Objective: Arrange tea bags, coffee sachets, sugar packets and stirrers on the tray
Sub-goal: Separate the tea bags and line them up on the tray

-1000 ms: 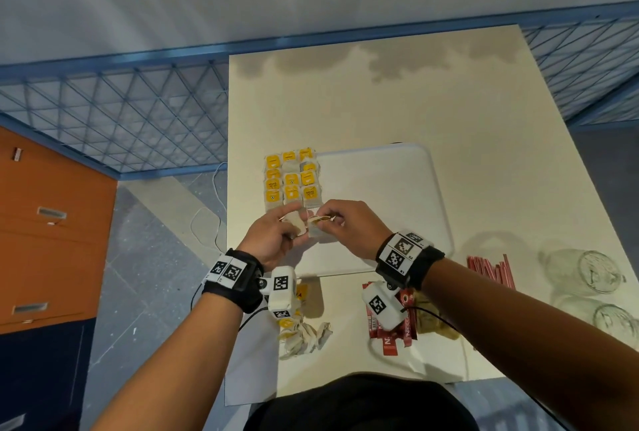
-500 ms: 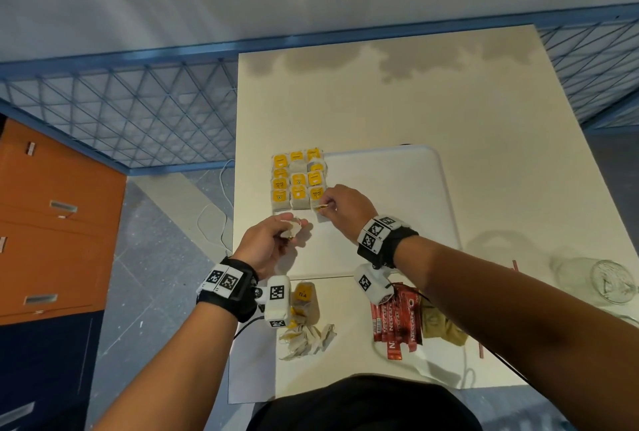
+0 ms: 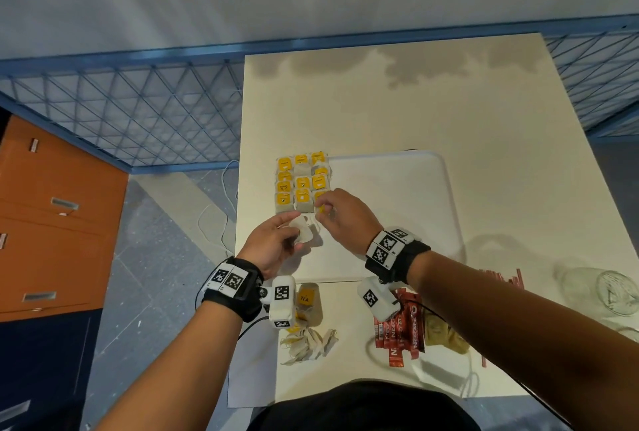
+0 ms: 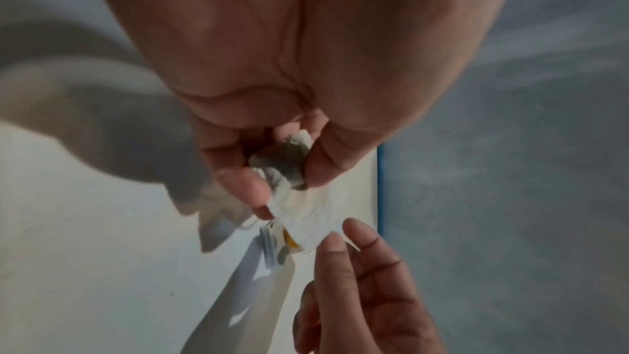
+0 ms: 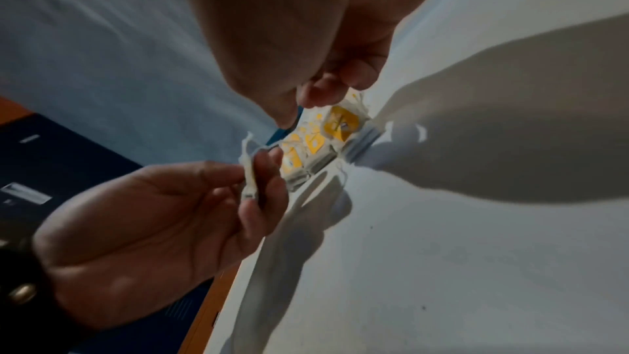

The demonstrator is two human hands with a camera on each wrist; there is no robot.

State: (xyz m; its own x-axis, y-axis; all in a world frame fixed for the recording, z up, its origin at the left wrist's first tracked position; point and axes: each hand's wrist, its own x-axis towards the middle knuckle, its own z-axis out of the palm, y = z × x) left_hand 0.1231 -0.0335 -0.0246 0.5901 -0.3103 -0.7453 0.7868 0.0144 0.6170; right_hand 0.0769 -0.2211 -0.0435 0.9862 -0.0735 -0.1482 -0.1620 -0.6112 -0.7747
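A white tray [image 3: 397, 223] lies on the cream table, with several yellow-tagged tea bags [image 3: 302, 183] in a grid at its far left corner. My left hand [image 3: 294, 228] hovers just below the grid and pinches a white tea bag [image 3: 303, 235] between thumb and fingers; the bag [image 4: 289, 168] shows clearly in the left wrist view. My right hand [image 3: 321, 211] is at the grid's near right corner, and its thumb and forefinger pinch a yellow tag [image 3: 321, 209]. In the right wrist view its fingertips [image 5: 316, 96] sit just above the tagged bags [image 5: 323, 133].
In front of the tray lie loose tea bags [image 3: 307, 344], red coffee sachets [image 3: 397, 334], brown sugar packets [image 3: 444, 335] and red stirrers [image 3: 501, 278]. Two glass jars [image 3: 608, 292] lie at the right. The table's left edge borders a blue mesh fence and an orange cabinet [image 3: 52, 216].
The hands were together over one tea bag; they have parted. My right hand moved up to the grid's near corner with the yellow tag, while my left hand kept the bag.
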